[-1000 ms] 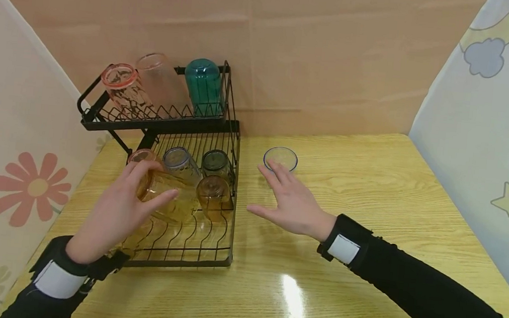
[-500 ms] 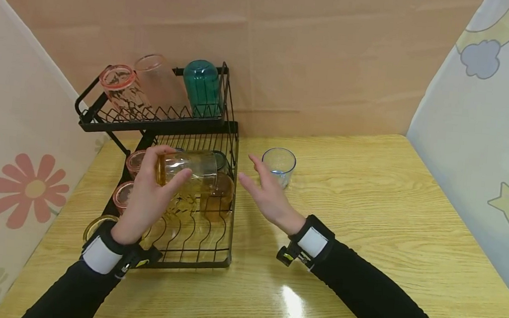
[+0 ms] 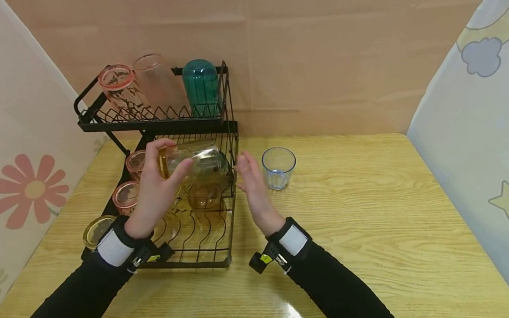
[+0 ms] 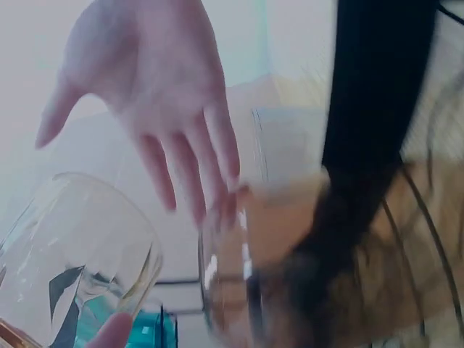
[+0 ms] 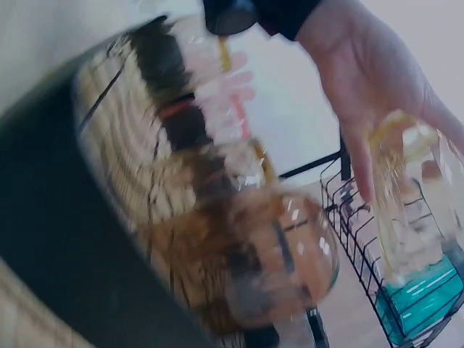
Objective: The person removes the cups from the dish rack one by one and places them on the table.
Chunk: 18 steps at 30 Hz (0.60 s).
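- Here's the left hand (image 3: 155, 196), fingers curled round one yellow-tinted glass (image 3: 191, 158), tipped sideways over the black rack (image 3: 202, 264)
- Right hand (image 3: 255, 194): fingers straight, beside the rack's right edge
- Three glasses (image 3: 200, 88) up top on the rack, one teal
- One blue-rimmed glass (image 3: 278, 168) upright, right of the rack

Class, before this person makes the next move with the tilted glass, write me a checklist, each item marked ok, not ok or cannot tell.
1. Left hand holds the tilted glass: ok, fingers and thumb are round it.
2. Right hand free: ok, open and holding nothing.
3. Right hand touching the tilted glass: not ok, there is a gap.
4. Tilted glass clear of the dark glass: cannot tell, they overlap in the head view.
5. Blue-rimmed glass upright on the table: ok, beside the rack.
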Each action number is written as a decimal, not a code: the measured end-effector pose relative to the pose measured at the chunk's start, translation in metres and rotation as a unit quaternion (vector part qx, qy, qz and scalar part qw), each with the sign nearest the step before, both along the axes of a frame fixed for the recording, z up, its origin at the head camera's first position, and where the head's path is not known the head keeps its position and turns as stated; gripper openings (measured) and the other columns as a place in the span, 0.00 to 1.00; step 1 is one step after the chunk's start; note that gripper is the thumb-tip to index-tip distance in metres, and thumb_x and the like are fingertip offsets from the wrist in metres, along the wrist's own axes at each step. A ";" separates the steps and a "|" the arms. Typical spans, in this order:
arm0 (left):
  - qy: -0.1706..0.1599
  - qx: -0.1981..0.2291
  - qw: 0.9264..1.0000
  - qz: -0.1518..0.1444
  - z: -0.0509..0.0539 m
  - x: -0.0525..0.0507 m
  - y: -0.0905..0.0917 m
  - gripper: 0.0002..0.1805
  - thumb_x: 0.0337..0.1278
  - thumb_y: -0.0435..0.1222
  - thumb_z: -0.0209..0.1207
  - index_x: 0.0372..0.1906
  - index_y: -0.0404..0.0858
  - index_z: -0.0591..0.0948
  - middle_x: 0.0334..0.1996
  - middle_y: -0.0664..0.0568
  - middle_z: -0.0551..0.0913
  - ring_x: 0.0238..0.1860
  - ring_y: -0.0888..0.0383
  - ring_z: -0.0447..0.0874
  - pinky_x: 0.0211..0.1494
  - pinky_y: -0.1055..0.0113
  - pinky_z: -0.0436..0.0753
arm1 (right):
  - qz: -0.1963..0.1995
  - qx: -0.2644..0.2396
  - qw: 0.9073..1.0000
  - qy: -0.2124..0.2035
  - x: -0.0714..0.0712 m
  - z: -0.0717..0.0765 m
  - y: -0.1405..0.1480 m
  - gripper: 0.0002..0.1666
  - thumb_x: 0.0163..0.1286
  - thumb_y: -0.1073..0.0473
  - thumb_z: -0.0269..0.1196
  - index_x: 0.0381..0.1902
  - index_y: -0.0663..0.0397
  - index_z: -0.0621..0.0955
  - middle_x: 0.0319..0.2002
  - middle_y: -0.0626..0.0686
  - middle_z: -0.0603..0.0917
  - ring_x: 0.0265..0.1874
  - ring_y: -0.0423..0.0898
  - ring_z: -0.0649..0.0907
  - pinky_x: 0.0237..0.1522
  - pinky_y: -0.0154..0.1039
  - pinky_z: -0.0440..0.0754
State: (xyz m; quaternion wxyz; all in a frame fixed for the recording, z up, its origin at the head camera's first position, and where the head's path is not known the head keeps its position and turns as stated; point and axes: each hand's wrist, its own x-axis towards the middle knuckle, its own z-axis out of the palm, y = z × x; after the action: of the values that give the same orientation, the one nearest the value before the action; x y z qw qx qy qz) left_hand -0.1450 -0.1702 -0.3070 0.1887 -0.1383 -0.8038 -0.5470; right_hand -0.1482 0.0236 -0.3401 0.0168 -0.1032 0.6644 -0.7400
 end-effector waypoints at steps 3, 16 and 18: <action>0.015 0.038 0.999 -0.014 -0.003 -0.005 0.013 0.21 0.67 0.30 0.57 0.58 0.28 0.64 0.59 0.43 0.63 0.64 0.55 0.58 0.64 0.51 0.57 | -0.002 -0.050 0.998 -0.031 0.004 0.001 -0.007 0.77 0.45 0.09 0.46 0.76 0.60 0.49 0.72 0.63 0.59 0.68 0.60 0.64 0.62 0.57 0.66; -0.024 0.139 0.986 -0.091 -0.020 -0.006 0.065 0.23 0.66 0.30 0.57 0.59 0.34 0.61 0.51 0.44 0.65 0.45 0.47 0.74 0.41 0.71 0.79 | -0.115 -0.228 0.956 -0.142 0.007 0.018 -0.016 0.41 0.71 0.33 0.50 0.71 0.52 0.61 0.65 0.55 0.65 0.66 0.57 0.62 0.64 0.60 0.58; -0.017 0.126 0.988 -0.092 -0.023 -0.007 0.068 0.24 0.66 0.31 0.58 0.59 0.33 0.61 0.50 0.45 0.65 0.45 0.50 0.72 0.42 0.70 0.76 | -0.136 -0.245 0.948 -0.153 0.007 0.019 -0.014 0.38 0.70 0.35 0.53 0.66 0.55 0.66 0.56 0.54 0.70 0.60 0.52 0.67 0.63 0.60 0.57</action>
State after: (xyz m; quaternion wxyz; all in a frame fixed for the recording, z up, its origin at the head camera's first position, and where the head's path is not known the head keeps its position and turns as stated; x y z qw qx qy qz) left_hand -0.1515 -0.1020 -0.3302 0.1401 -0.1778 -0.7153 -0.6611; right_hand -0.1412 0.0097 -0.3206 -0.0084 0.1020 0.4601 -0.8820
